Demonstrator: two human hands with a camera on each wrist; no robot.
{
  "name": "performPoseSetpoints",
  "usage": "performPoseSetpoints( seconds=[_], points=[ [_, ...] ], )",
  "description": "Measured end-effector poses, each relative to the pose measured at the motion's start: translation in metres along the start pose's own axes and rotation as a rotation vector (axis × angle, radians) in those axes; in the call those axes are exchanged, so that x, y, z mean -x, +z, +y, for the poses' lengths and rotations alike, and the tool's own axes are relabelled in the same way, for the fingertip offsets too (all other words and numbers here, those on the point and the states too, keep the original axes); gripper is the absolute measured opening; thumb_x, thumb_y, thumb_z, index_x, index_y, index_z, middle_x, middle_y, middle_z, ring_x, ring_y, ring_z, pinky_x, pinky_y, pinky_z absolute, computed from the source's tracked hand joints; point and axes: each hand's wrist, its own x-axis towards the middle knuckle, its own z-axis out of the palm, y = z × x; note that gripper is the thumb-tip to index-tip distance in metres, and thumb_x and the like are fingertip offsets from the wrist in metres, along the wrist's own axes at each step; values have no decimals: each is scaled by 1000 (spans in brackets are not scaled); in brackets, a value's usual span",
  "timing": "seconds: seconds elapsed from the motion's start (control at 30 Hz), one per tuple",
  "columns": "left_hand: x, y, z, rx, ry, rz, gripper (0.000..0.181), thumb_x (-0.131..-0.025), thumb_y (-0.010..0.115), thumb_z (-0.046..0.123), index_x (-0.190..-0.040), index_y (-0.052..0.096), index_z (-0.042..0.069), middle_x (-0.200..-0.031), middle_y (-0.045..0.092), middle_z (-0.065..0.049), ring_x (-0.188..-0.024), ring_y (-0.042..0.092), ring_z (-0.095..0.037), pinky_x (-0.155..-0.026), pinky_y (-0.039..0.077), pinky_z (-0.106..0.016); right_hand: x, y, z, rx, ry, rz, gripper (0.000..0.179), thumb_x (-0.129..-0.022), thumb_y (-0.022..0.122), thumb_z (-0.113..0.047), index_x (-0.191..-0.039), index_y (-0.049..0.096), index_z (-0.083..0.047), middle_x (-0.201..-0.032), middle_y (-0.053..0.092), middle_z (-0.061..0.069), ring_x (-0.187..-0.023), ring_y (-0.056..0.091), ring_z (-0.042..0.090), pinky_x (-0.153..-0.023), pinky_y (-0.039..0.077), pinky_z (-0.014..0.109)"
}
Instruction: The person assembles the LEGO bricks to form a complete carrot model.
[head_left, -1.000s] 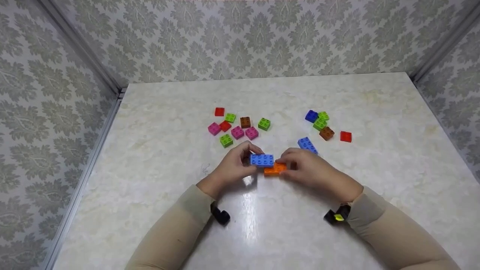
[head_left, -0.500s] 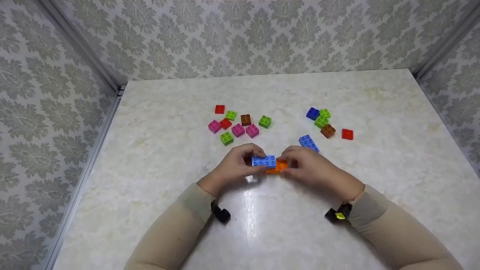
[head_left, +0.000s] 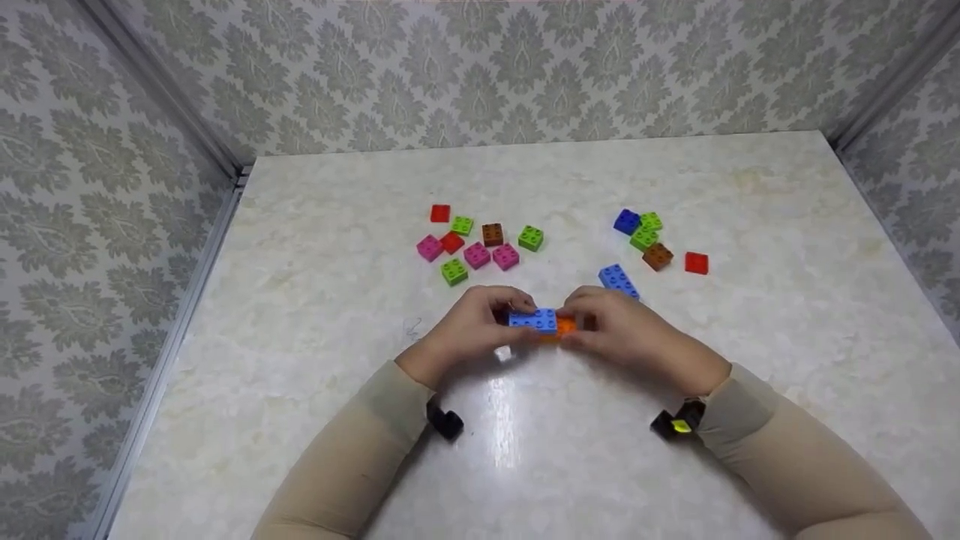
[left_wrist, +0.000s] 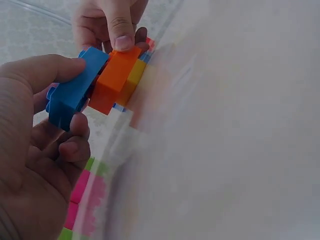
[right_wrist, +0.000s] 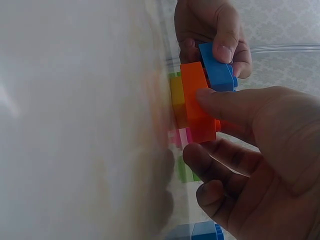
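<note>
My left hand (head_left: 476, 322) pinches a light blue eight-stud brick (head_left: 534, 319) between thumb and fingers. The blue brick lies over the left part of an orange brick (head_left: 567, 328), and a narrow dark gap shows between them in the left wrist view. My right hand (head_left: 622, 330) grips the orange brick, its thumb (right_wrist: 217, 102) flat along one side. Under the orange brick sits a yellow brick (right_wrist: 178, 97), close over the table in both wrist views; in the head view it is hidden. Fingers cover the ends of the stack.
Beyond my left hand lie several small bricks, among them pink (head_left: 476, 255), green (head_left: 454, 271), red (head_left: 440, 213) and brown (head_left: 492, 234) ones. Another light blue brick (head_left: 617, 280) is just past my right hand. Farther right are a dark blue brick (head_left: 627, 220) and a red one (head_left: 697, 262).
The blue brick has shifted slightly right over the orange one, and less of the orange shows. My left thumb and fingers reach farther along the blue brick. The loose bricks keep their arrangement.
</note>
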Motion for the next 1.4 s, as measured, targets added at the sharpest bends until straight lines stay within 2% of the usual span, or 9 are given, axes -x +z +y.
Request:
performPoseSetpoints(
  seconds=[0.4, 0.73, 0.97, 1.07, 1.17, 1.3, 1.4],
  points=[
    [4, -8, 2, -38, -78, -7, 24, -97, 90, 13, -121, 88, 15, -126, 82, -4, -99, 67, -18, -93, 58, -28, -5, -1, -5, 13, 14, -15, 42, -105, 82, -27, -144, 78, -14, -137, 76, 3, -119, 68, 23, -107, 58, 47],
    [2, -3, 5, 2, -57, -22, 21, -97, 89, 10, -118, 85, 12, -125, 81, -6, -99, 68, -17, -93, 57, -25, -2, -2, -3, -20, 19, 0, 36, -103, 82, -19, -139, 81, -14, -130, 77, 1, -111, 66, 23, -100, 57, 45],
    [1, -1, 1, -20, -20, -35, 20, -99, 88, 13, -119, 83, 13, -124, 80, -5, -98, 66, -17, -92, 56, -26, 0, 0, 2, 9, -21, 31, 32, -106, 80, -30, -135, 82, -17, -124, 78, -2, -104, 65, 18, -93, 56, 39],
    [1, -1, -1, -36, -7, -34, 20, -100, 88, 14, -119, 83, 13, -124, 80, -5, -99, 65, -17, -92, 55, -27, 0, 0, 3, 19, -48, 90, 29, -108, 77, -32, -131, 84, -15, -122, 80, 0, -100, 65, 18, -89, 56, 37],
    [1, -2, -4, -55, -4, -28, 20, -100, 88, 17, -119, 82, 14, -126, 79, -4, -103, 64, -18, -95, 54, -28, -1, -1, 5, 0, -17, 215, 26, -109, 75, -28, -127, 85, -12, -124, 79, 4, -99, 66, 21, -89, 57, 39],
    [2, -3, -5, -74, 5, -5, 21, -100, 88, 18, -121, 82, 15, -127, 79, -4, -109, 64, -20, -101, 53, -30, -2, -7, 12, -17, 103, 393, 26, -106, 77, -23, -127, 82, -8, -131, 71, 11, -113, 66, 31, -103, 61, 49],
    [2, -4, -6, -79, 14, 14, 23, -100, 87, 17, -122, 81, 13, -128, 78, -6, -109, 63, -20, -101, 53, -30, -3, -12, 20, 5, 205, 441, 33, -104, 80, -22, -133, 77, -7, -139, 65, 15, -130, 62, 37, -115, 58, 58]
  ],
)
